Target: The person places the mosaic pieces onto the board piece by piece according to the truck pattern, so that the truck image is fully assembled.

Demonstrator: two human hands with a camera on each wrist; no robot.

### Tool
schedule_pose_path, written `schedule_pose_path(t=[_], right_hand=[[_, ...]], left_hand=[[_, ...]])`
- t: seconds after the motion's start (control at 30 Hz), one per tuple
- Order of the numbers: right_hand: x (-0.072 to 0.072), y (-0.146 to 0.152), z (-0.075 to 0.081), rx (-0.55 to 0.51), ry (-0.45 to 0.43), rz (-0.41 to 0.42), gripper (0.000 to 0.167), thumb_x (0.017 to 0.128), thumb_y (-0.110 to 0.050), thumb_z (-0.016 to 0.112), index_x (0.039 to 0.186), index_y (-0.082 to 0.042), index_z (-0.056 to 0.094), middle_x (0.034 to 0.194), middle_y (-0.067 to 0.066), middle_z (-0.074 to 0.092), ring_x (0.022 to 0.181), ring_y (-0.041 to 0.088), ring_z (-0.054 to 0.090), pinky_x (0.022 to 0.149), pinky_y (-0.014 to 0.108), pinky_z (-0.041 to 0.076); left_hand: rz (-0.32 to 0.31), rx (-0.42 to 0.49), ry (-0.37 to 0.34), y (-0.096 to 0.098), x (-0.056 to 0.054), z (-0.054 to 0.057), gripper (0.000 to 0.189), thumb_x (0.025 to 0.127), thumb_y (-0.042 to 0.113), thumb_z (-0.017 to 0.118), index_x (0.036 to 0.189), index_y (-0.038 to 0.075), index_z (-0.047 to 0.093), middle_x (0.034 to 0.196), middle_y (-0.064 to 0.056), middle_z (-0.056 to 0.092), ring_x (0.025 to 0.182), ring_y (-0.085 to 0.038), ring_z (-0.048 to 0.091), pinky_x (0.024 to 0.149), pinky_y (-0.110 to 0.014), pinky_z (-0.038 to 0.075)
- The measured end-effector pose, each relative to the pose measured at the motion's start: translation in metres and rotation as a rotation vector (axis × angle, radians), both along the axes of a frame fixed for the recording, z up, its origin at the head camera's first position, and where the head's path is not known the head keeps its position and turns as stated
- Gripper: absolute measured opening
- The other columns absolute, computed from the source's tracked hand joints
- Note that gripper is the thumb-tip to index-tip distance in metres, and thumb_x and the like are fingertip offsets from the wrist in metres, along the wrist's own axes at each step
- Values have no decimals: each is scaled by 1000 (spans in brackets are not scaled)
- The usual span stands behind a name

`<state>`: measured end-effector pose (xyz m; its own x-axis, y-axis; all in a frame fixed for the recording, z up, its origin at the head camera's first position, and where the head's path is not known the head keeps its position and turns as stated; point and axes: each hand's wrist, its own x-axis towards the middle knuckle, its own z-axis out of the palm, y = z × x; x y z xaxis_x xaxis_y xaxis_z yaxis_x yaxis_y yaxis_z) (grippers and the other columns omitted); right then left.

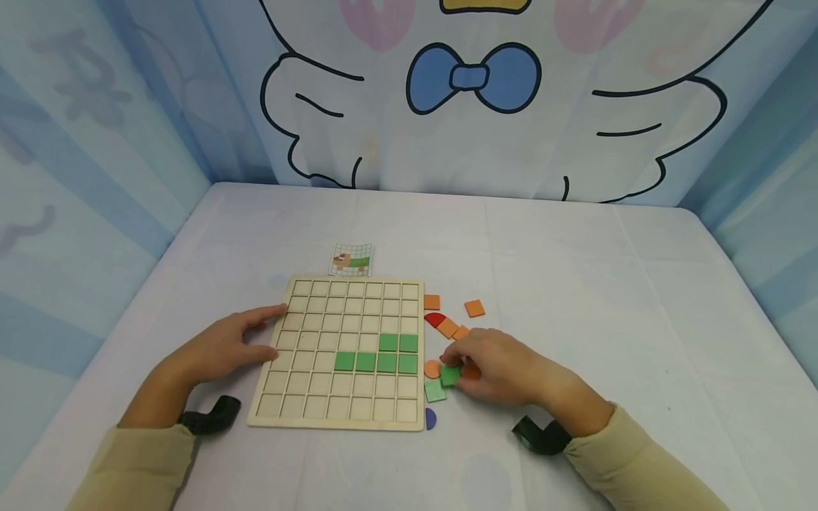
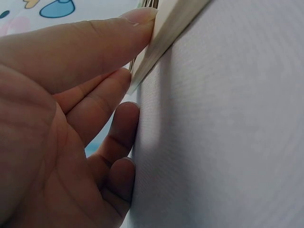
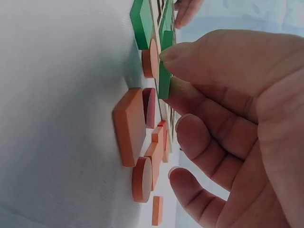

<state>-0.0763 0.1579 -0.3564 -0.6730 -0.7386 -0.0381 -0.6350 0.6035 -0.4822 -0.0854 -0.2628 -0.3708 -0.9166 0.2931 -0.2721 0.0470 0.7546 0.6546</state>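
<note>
A wooden grid board lies on the table, with several green square tiles set in two rows toward its right side. My left hand touches the board's left edge with thumb and index finger, the other fingers resting lower beside it. Between thumb and index finger, my right hand pinches a green square tile just off the board's right edge. Close by lie a second green tile and an orange round piece. An orange square tile shows below the right hand in its wrist view.
A small picture card with a gridded animal design sits behind the board. Along the right edge are a red piece, a purple half-round and orange squares. Another orange square lies farther right.
</note>
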Motion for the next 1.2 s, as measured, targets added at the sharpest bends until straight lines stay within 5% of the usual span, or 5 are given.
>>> schedule_pose_path(t=[0.33, 0.5, 0.77, 1.2], right_hand=[[-7, -10, 5, -13, 35, 18, 16, 89, -18, 75, 104, -12, 71, 83, -9, 58, 80, 11, 52, 75, 29, 47], [-11, -19, 9, -24, 47, 15, 19, 89, -20, 75, 106, -12, 72, 91, -10, 63, 82, 10, 55, 75, 27, 49], [-19, -32, 13, -2, -67, -16, 23, 90, -20, 74, 111, -11, 70, 104, -7, 66, 94, 11, 61, 84, 29, 51], [-30, -51, 12, -8, -36, 16, 28, 92, -22, 72, 116, -9, 69, 104, -6, 66, 88, 10, 58, 87, 33, 48]], left_hand=[[4, 3, 0, 0, 1, 0, 76, 87, 26, 77, 152, 6, 43, 151, -28, 40, 134, -48, 40, 107, -64, 31], [8, -1, 0, 1, 1, 0, 76, 87, 26, 77, 152, 6, 43, 150, -29, 40, 134, -48, 40, 107, -64, 31], [9, -15, 1, 0, 1, 0, 76, 87, 27, 76, 152, 6, 43, 151, -29, 40, 134, -48, 40, 107, -64, 31], [6, -21, 6, 1, 0, 2, 75, 88, 26, 76, 152, 5, 43, 150, -29, 40, 133, -48, 41, 107, -64, 31]])
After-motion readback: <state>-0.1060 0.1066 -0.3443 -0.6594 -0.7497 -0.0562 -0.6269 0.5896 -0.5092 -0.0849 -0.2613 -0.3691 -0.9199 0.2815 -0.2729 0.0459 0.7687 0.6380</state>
